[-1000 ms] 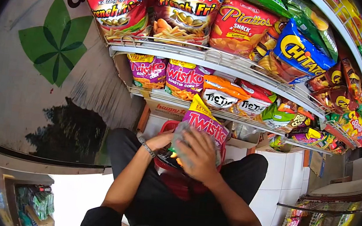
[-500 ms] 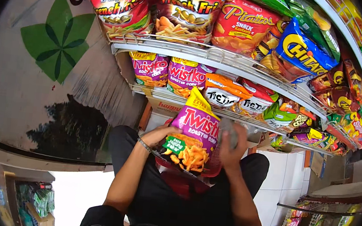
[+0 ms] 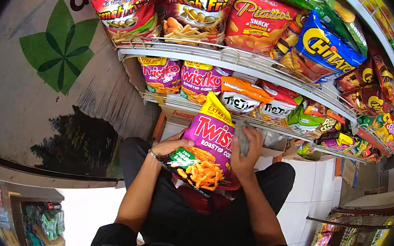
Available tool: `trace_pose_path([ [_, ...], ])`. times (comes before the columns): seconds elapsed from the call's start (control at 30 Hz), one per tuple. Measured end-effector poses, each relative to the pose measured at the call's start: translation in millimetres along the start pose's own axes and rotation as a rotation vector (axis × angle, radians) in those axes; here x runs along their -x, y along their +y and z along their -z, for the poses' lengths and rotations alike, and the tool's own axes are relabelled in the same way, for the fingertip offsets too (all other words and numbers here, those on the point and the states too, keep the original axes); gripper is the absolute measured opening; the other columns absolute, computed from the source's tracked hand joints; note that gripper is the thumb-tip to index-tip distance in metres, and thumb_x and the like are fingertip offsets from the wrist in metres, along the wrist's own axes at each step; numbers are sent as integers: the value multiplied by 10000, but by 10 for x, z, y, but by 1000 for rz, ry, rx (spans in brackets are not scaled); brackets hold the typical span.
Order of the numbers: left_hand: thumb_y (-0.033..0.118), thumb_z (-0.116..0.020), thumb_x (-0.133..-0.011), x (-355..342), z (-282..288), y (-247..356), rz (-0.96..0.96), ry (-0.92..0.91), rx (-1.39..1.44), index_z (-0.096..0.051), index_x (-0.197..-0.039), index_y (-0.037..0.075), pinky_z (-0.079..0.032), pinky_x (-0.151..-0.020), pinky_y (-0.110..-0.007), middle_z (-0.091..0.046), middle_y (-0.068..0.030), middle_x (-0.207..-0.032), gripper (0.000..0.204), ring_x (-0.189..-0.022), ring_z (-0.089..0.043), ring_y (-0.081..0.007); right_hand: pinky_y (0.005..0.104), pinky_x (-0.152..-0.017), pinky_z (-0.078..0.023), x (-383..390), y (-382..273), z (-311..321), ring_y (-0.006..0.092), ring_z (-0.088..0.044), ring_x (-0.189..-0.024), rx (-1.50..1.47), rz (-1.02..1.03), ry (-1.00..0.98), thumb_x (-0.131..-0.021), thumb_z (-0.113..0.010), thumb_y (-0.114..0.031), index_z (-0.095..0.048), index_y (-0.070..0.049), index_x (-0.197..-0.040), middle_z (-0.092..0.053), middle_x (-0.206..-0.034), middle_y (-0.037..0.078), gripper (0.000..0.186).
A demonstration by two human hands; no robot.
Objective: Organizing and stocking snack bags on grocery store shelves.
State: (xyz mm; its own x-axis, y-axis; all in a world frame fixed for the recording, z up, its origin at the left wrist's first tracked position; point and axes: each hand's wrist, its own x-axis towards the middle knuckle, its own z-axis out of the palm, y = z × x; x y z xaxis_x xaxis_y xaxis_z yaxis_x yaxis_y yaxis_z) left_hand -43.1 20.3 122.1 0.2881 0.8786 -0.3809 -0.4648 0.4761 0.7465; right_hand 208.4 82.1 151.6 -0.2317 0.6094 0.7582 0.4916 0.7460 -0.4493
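My left hand (image 3: 171, 146) grips the left edge of a purple and yellow bag of corn snacks (image 3: 207, 143), thumb on its front. The bag stands tilted above my lap, its printed front facing me. A crumpled grey cloth (image 3: 242, 135) is closed in my right hand (image 3: 247, 152), against the bag's right edge. Under the bag, part of a red plastic basket (image 3: 230, 181) shows between my legs; the bag hides most of it.
Wire shelves (image 3: 185, 53) of snack bags curve across the front and right. Similar purple bags (image 3: 162, 76) stand on the lower shelf, beside orange and red ones. A panel with a green leaf (image 3: 61, 46) is at left, a wire rack (image 3: 338, 243) at lower right.
The snack bag has shifted slightly left and tilted a little more. My right hand with the cloth has moved up and left along the bag's right edge.
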Motion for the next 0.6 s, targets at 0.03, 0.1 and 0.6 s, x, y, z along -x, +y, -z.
trace_pose_path([
  [0.03, 165, -706, -861, -31, 13, -29, 0, -5, -2, -346, -1439, 2, -522, -905, -306, -610, -94, -1234, 700, -1066, -624, -156, 395, -913, -434, 50, 109, -56, 315, -581, -1027, -63, -164, 50, -829, -670, -83, -584, 11, -1086, -592, -1046, 160, 286],
  [0.1, 184, -690, -871, -112, 23, -61, -12, -19, -2, -368, -1425, 2, -529, -895, -308, -614, -112, -1238, 666, -1050, -639, -167, 342, -948, -419, 107, 300, -125, 233, -569, -1041, -173, -411, 168, -913, -623, -108, -568, 25, -1108, -599, -1069, 151, 243],
  [0.6, 242, -673, -875, -92, 93, -105, -21, 27, 145, -577, -1161, -50, -580, -835, -378, -689, -173, -1066, 421, -911, -703, -251, 486, -884, -419, -1, -302, 123, 342, -578, -951, -123, 215, -71, -726, -712, -116, -611, -29, -1096, -600, -1031, 148, 393],
])
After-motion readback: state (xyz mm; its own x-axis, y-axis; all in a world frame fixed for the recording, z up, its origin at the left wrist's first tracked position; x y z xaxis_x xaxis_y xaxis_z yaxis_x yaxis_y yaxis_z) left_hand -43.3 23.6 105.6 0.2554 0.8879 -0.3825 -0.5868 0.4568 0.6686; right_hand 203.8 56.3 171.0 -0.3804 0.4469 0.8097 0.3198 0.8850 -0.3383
